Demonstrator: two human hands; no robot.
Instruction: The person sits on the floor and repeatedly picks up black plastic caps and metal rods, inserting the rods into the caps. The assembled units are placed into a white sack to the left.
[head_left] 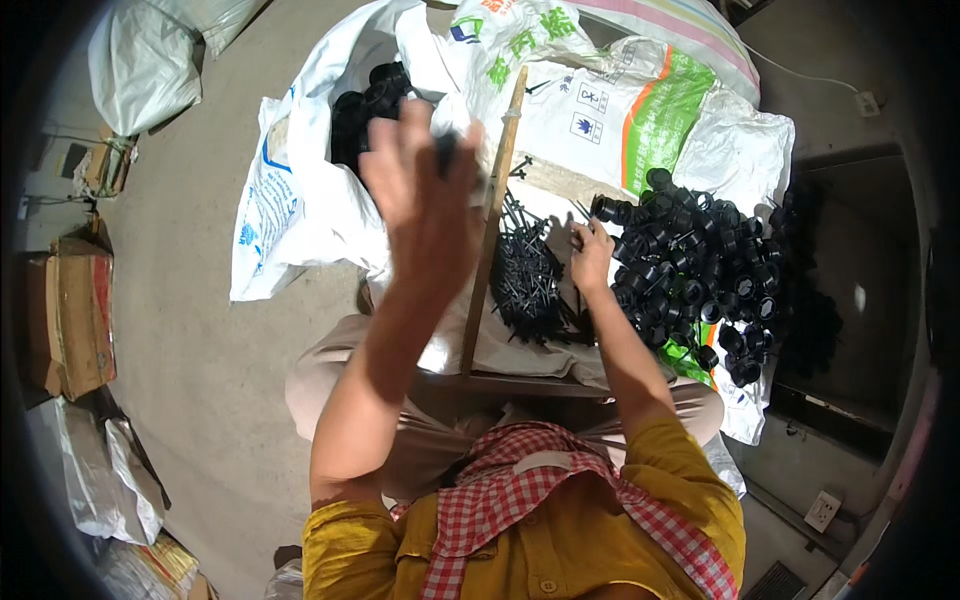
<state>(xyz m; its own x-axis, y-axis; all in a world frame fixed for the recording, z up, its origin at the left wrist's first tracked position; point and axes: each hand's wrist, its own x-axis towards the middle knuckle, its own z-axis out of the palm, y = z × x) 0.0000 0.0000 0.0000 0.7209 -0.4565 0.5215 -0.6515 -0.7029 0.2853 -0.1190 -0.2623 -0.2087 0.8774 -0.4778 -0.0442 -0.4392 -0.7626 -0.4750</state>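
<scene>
My left hand (425,195) is raised at the mouth of a white woven sack (345,225), smeared by motion. A dark blurred shape shows between its fingers; whether they grip it I cannot tell. Inside the sack lie black ring-shaped plastic parts (350,120). My right hand (592,258) is between two heaps, its fingertips pinched at a thin black plastic pin (580,210). To its left is a pile of thin black pins (525,270). On its right, touching distance away, spreads a heap of black round plastic caps (690,250).
A wooden strip (494,215) stands between the sack and the pins. White and green sacks (640,110) cover the work surface. Cardboard boxes (80,320) and a white bag (145,70) are at the left; a dark bin-like recess (850,290) is at the right.
</scene>
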